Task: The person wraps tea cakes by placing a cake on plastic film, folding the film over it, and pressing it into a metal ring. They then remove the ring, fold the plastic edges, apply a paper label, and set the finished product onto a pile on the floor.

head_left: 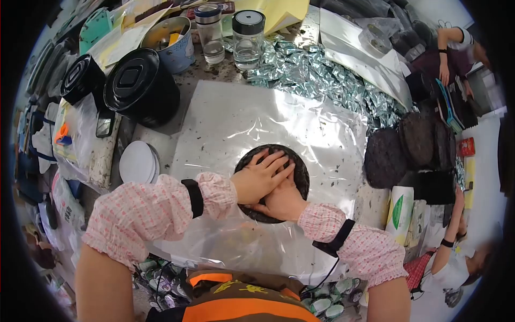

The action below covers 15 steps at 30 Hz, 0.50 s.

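Observation:
A dark round cake [302, 174] of what looks like pressed leafy material lies flat on a clear plastic sheet [225, 121]. My left hand [259, 179] rests flat across its top, fingers stretched out and slightly spread. Partly beneath it, my right hand [285, 202] also lies flat on the cake, its fingers partly covered by the left. Both palms touch either the cake or each other. Dark flecks are scattered over the sheet around them.
Left of the sheet stand a large black lidded canister [140, 88] and white discs [138, 162]. Behind are two glass bottles [248, 45] and many silvery foil packets [316, 72]. Dark round cakes [387, 158] are stacked at right. Other people [448, 59] sit along the right side.

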{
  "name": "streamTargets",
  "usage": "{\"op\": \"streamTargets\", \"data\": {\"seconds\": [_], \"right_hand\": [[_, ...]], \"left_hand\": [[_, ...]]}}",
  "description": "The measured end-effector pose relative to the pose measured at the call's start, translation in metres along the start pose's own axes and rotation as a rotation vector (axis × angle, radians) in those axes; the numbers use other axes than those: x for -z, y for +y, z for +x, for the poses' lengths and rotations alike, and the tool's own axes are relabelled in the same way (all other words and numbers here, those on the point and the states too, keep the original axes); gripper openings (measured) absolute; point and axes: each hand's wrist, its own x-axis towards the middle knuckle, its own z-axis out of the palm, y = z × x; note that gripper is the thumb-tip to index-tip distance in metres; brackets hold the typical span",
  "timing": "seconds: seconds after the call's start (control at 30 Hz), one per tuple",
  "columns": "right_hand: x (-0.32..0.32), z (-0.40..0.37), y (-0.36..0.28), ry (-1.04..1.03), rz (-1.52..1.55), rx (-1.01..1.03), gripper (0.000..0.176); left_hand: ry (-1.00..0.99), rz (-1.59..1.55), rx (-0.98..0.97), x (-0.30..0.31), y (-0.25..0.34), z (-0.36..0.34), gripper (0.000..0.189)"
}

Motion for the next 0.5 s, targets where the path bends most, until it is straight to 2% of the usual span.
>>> {"op": "streamTargets", "data": {"seconds": [0.07, 0.1, 0.17, 0.23, 0.3, 0.33, 0.4, 0.5], "right_hand": [[-0.001, 0.0, -0.005, -0.023, -0.086, -0.035, 0.092], [0.003, 0.004, -0.006, -0.03, -0.14, -0.04, 0.094], [0.011, 0.007, -0.007, 0.051, -0.111, -0.046, 0.097], [0.012, 0.007, -0.013, 0.049, -0.104, -0.057, 0.101], [0.011, 0.005, -0.014, 0.05, -0.119, -0.064, 0.101], [0.01, 0.005, -0.015, 0.06, -0.115, -0.06, 0.1], [0.01, 0.002, -0.016, 0.065, -0.097, -0.044, 0.101], [-0.002, 0.009, -0.008, 0.008, -0.145, -0.065, 0.107]], "left_hand": [[-0.046, -0.035, 0.009, 0.015, 0.0, 0.0, 0.093], [0.007, -0.195, -0.038, 0.013, -0.014, -0.002, 0.079], [0.238, -0.328, 0.326, 0.059, -0.027, -0.008, 0.062], [0.676, 0.2, 0.492, 0.096, -0.072, -0.019, 0.05], [0.071, -0.267, 0.803, 0.118, -0.128, -0.03, 0.049], [0.348, -0.377, 0.593, 0.08, -0.169, -0.029, 0.044], [0.303, -0.241, 0.598, 0.085, -0.151, 0.0, 0.041], [0.228, 0.027, 0.508, 0.056, -0.109, 0.034, 0.036]]}}
